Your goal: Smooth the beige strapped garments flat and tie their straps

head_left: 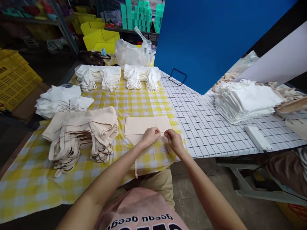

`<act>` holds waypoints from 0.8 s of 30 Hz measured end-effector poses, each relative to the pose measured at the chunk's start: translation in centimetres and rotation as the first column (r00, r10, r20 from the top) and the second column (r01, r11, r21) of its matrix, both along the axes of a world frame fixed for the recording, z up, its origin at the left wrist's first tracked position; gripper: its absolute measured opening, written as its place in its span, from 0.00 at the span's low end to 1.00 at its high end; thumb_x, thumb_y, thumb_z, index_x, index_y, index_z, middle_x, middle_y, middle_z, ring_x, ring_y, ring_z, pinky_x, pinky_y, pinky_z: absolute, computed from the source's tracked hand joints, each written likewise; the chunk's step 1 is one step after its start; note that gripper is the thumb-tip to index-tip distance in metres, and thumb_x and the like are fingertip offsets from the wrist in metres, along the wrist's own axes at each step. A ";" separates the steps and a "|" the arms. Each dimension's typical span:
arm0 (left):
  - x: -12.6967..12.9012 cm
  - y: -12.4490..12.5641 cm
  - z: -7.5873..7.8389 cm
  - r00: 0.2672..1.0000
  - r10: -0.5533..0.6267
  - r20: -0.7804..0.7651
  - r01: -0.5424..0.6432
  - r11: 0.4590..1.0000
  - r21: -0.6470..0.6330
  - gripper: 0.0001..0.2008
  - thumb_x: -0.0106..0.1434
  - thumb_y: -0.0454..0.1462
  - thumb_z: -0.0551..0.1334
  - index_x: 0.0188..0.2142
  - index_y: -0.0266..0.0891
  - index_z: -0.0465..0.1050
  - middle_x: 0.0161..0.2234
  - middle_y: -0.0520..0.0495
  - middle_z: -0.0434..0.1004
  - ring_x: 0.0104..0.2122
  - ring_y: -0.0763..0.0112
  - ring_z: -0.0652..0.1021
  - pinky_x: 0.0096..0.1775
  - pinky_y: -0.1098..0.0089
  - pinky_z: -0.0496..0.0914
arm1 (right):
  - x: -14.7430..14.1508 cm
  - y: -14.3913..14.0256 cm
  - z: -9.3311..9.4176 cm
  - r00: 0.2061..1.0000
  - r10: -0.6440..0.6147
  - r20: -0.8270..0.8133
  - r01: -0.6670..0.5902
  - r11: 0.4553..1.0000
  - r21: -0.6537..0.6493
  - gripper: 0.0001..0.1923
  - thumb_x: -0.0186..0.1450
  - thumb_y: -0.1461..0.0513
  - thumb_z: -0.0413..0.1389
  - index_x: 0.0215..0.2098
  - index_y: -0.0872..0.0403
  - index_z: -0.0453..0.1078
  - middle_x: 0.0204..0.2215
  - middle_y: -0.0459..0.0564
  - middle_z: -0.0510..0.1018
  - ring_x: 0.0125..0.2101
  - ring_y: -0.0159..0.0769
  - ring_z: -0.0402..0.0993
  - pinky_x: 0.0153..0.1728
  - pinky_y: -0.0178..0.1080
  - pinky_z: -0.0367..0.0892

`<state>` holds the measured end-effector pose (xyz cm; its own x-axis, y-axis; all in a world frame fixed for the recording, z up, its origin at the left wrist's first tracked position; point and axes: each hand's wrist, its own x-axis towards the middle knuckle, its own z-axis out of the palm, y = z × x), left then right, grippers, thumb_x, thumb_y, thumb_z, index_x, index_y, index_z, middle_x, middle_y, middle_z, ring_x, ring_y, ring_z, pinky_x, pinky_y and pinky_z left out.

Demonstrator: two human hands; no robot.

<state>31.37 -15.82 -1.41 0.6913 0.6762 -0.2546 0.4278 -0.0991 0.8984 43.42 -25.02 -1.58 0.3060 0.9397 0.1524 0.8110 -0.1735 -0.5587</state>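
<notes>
A beige strapped garment (147, 125), which looks like a camisole top, lies flat on the yellow checked cloth in front of me. My left hand (151, 135) is closed in a pinch at the garment's lower edge, near its middle. Just to the right, my right hand (173, 139) also pinches that edge, fingertips a short gap from the left ones. What exactly sits between the fingertips, edge or strap, is too small to tell. One thin strap hangs over the table's front edge. To the left lies a thick pile of similar beige garments (83, 124), straps bunched towards me.
White garments lie in a loose heap (61, 99) at left and in two stacks (99, 74) at the back. A clear plastic bag (134, 52) stands behind them. A large blue panel (203, 41) blocks the back right, near another white pile (247, 99) and a white box-like object (257, 138).
</notes>
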 end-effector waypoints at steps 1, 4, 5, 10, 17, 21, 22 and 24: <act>0.1 0.3 -0.3 1.000 -0.003 -0.009 0.004 0.995 0.103 0.05 0.54 0.31 0.56 0.30 0.37 0.70 0.32 0.48 0.70 0.33 0.71 0.71 0.34 0.72 0.65 | 0.3 0.5 -0.2 1.000 -0.001 -0.002 0.001 1.000 -0.017 0.08 0.61 0.66 0.45 0.26 0.53 0.62 0.27 0.49 0.72 0.28 0.34 0.66 0.30 0.34 0.59; 0.3 1.2 -1.2 0.980 -0.112 -0.166 0.186 0.817 0.546 0.10 0.56 0.29 0.57 0.37 0.37 0.71 0.42 0.45 0.69 0.43 0.65 0.69 0.43 0.67 0.65 | 1.0 1.8 -0.7 1.000 0.017 -0.002 -0.017 0.998 -0.067 0.07 0.58 0.68 0.46 0.25 0.53 0.62 0.25 0.48 0.72 0.26 0.33 0.65 0.28 0.33 0.58; 0.3 1.4 -1.5 0.958 -0.144 -0.248 0.275 0.703 0.656 0.09 0.58 0.30 0.56 0.38 0.36 0.71 0.42 0.44 0.69 0.44 0.63 0.69 0.43 0.66 0.65 | 1.2 2.2 -0.9 1.000 0.025 0.000 -0.025 0.996 -0.083 0.07 0.58 0.68 0.46 0.25 0.53 0.63 0.25 0.47 0.72 0.26 0.33 0.65 0.28 0.33 0.58; 0.7 2.0 -2.2 0.902 -0.197 -0.383 0.428 0.508 0.747 0.09 0.62 0.29 0.53 0.33 0.35 0.72 0.37 0.43 0.71 0.41 0.64 0.70 0.38 0.67 0.67 | 1.9 3.0 -1.3 0.997 0.074 0.012 -0.071 0.986 -0.153 0.07 0.58 0.68 0.47 0.24 0.53 0.62 0.23 0.47 0.71 0.24 0.32 0.64 0.26 0.32 0.56; 0.9 1.9 -2.8 0.924 -0.143 -0.355 0.376 0.520 0.767 0.09 0.64 0.32 0.52 0.36 0.36 0.71 0.38 0.42 0.71 0.42 0.64 0.69 0.40 0.66 0.65 | 2.5 3.7 -1.4 0.995 0.095 0.003 -0.092 0.972 -0.215 0.07 0.60 0.67 0.48 0.25 0.54 0.64 0.23 0.47 0.73 0.26 0.32 0.66 0.27 0.31 0.56; 1.1 2.1 -3.2 0.942 -0.088 -0.323 0.313 0.576 0.756 0.08 0.64 0.34 0.54 0.37 0.37 0.72 0.39 0.45 0.71 0.43 0.64 0.68 0.40 0.66 0.65 | 2.4 4.2 -1.1 0.995 0.099 0.027 -0.090 0.968 -0.234 0.08 0.60 0.67 0.48 0.26 0.54 0.66 0.25 0.48 0.75 0.27 0.33 0.67 0.27 0.32 0.56; 1.1 2.2 -3.3 0.945 -0.083 -0.317 0.303 0.589 0.749 0.08 0.63 0.34 0.55 0.37 0.38 0.72 0.39 0.46 0.71 0.43 0.64 0.69 0.40 0.66 0.66 | 2.3 4.3 -1.0 0.994 0.101 0.037 -0.089 0.967 -0.239 0.08 0.60 0.67 0.48 0.26 0.54 0.66 0.25 0.48 0.75 0.27 0.33 0.67 0.27 0.32 0.56; 1.2 2.4 -3.5 0.948 -0.081 -0.307 0.290 0.613 0.735 0.07 0.63 0.34 0.56 0.36 0.39 0.73 0.38 0.46 0.71 0.42 0.65 0.69 0.40 0.67 0.66 | 2.1 4.5 -0.8 0.993 0.103 0.061 -0.085 0.965 -0.249 0.08 0.60 0.68 0.48 0.26 0.54 0.66 0.26 0.49 0.75 0.27 0.33 0.67 0.27 0.32 0.56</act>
